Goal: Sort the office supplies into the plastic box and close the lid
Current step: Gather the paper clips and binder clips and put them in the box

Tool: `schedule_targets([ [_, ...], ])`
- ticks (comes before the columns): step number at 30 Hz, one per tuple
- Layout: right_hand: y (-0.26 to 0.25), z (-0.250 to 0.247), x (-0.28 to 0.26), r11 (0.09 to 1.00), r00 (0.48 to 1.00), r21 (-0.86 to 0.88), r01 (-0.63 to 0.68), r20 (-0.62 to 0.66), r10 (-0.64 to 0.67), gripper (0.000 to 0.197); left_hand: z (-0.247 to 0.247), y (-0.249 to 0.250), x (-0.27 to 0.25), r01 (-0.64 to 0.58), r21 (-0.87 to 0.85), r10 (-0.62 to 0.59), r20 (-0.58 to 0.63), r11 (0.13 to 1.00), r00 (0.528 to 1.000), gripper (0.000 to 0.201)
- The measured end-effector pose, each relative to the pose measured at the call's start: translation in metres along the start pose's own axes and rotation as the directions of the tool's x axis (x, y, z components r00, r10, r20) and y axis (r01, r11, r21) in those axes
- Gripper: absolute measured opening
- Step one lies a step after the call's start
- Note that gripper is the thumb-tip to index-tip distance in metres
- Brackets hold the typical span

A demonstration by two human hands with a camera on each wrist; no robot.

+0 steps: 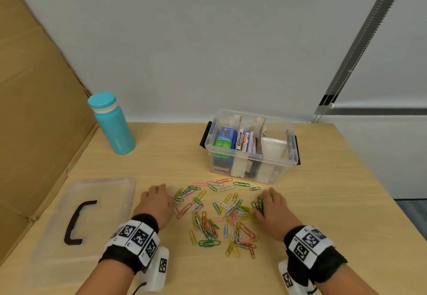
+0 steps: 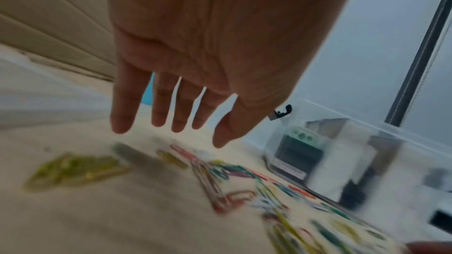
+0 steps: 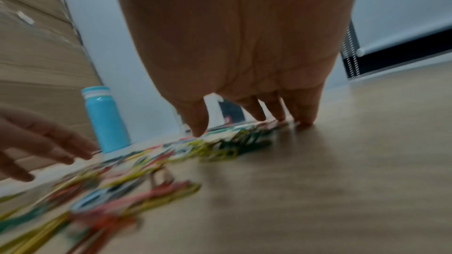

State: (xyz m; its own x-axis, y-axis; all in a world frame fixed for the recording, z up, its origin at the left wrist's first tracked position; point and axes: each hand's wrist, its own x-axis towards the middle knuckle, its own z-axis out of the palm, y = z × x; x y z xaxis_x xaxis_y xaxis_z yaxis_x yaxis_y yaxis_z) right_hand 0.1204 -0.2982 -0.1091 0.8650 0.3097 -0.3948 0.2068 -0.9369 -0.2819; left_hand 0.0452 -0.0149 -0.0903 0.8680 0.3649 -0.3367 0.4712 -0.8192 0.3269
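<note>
Several coloured paper clips (image 1: 215,213) lie scattered on the wooden table in front of the clear plastic box (image 1: 277,172), which holds markers, staple boxes and a white item. My left hand (image 1: 159,198) hovers palm down at the left edge of the clips, fingers straight and spread (image 2: 166,115). At the right edge of the pile my right hand (image 1: 268,204) lies palm down, its fingertips (image 3: 254,113) touching the table and the clips (image 3: 220,142). Neither hand holds anything. The box's clear lid (image 1: 97,193) with a black handle lies flat at the left.
A teal bottle (image 1: 113,126) stands at the back left beside a cardboard sheet (image 1: 34,109) leaning along the table's left side. The table's right edge (image 1: 369,179) runs close to the box. A grey wall lies behind.
</note>
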Motion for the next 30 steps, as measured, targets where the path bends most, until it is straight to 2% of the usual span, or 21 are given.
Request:
schedule_targets([
  [2,-0.008,0.013,-0.007,0.995,0.996,-0.079,0.067,0.058,-0.062,0.092,0.016,0.006,-0.011,-0.094,-0.046,0.098,0.09,0.994,0.991,0.049],
  [4,-0.015,0.024,-0.017,0.978,0.985,-0.121,0.169,0.062,-0.163,0.106,0.029,0.014,-0.024,-0.219,-0.084,0.228,0.121,0.972,0.966,0.053],
  [6,-0.014,0.025,-0.02,0.975,0.975,-0.041,0.219,0.043,-0.217,0.079,0.029,0.017,-0.025,-0.272,-0.135,0.284,0.078,0.953,0.956,0.056],
  [8,-0.01,0.02,-0.016,0.959,0.961,0.064,0.275,-0.048,-0.273,0.058,0.018,0.012,-0.019,-0.264,-0.174,0.268,-0.003,0.949,0.964,0.057],
  [10,-0.006,0.012,-0.006,0.951,0.939,0.052,0.306,-0.179,-0.293,0.045,0.002,-0.002,-0.012,-0.21,-0.137,0.203,-0.065,0.968,0.977,0.055],
  [12,-0.005,0.002,0.005,0.954,0.925,0.011,0.3,-0.246,-0.289,0.039,-0.012,-0.018,-0.009,-0.132,-0.047,0.128,-0.082,0.99,0.988,0.052],
  [15,-0.009,-0.003,0.023,0.96,0.937,-0.029,0.279,-0.212,-0.278,0.043,-0.016,-0.028,-0.014,-0.007,0.103,0.009,-0.022,0.995,1.0,0.045],
  [18,-0.018,0.002,0.032,0.958,0.947,-0.075,0.278,-0.145,-0.286,0.048,0.001,-0.022,-0.027,0.047,0.246,-0.052,0.012,0.968,0.999,0.039],
  [20,-0.024,0.009,0.03,0.959,0.952,-0.091,0.268,-0.127,-0.278,0.05,0.013,-0.013,-0.034,0.038,0.267,-0.043,0.015,0.963,0.999,0.041],
  [22,-0.028,0.017,0.023,0.954,0.949,-0.106,0.282,-0.113,-0.293,0.05,0.023,-0.003,-0.038,-0.039,0.227,0.034,0.03,0.973,0.999,0.044],
  [24,-0.031,0.02,0.014,0.941,0.942,-0.134,0.311,-0.087,-0.323,0.05,0.027,0.006,-0.038,-0.144,0.119,0.139,0.054,0.982,0.989,0.045],
  [26,-0.032,0.016,0.012,0.932,0.935,-0.134,0.338,-0.066,-0.348,0.044,0.024,0.014,-0.031,-0.199,0.0,0.198,0.04,0.98,0.979,0.046],
  [28,-0.035,0.004,0.019,0.929,0.928,-0.097,0.357,-0.078,-0.365,0.038,0.014,0.018,-0.016,-0.186,-0.039,0.185,-0.02,0.982,0.983,0.049],
  [30,-0.04,-0.008,0.033,0.923,0.918,-0.095,0.372,-0.114,-0.381,0.04,0.004,0.02,0.003,-0.139,0.022,0.14,-0.054,0.99,0.989,0.056],
])
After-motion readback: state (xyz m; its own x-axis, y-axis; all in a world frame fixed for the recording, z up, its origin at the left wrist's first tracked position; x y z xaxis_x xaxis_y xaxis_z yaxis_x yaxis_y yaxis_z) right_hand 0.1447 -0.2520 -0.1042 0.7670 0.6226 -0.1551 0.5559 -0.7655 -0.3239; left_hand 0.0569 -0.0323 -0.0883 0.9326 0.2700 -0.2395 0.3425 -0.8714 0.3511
